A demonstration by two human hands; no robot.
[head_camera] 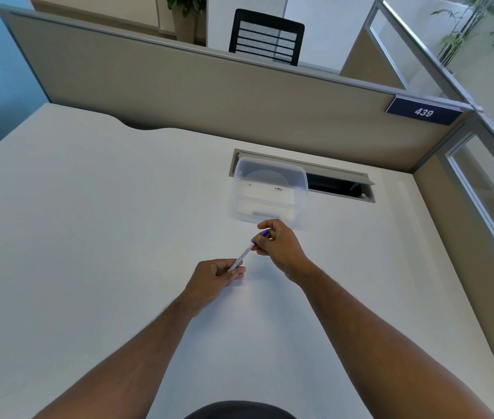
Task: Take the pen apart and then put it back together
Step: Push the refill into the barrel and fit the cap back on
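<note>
A slim pen (244,254) with a clear white barrel and a blue cap end is held above the white desk (88,237), slanting up to the right. My left hand (215,278) pinches the lower end of the barrel between thumb and fingers. My right hand (276,244) grips the upper blue end (265,233), which shows between its fingers. The pen's tip is hidden inside my left hand.
A clear plastic box (269,192) stands just beyond my right hand, partly over a grey cable slot (339,182) in the desk. A beige partition (209,95) closes the far side and another runs along the right edge.
</note>
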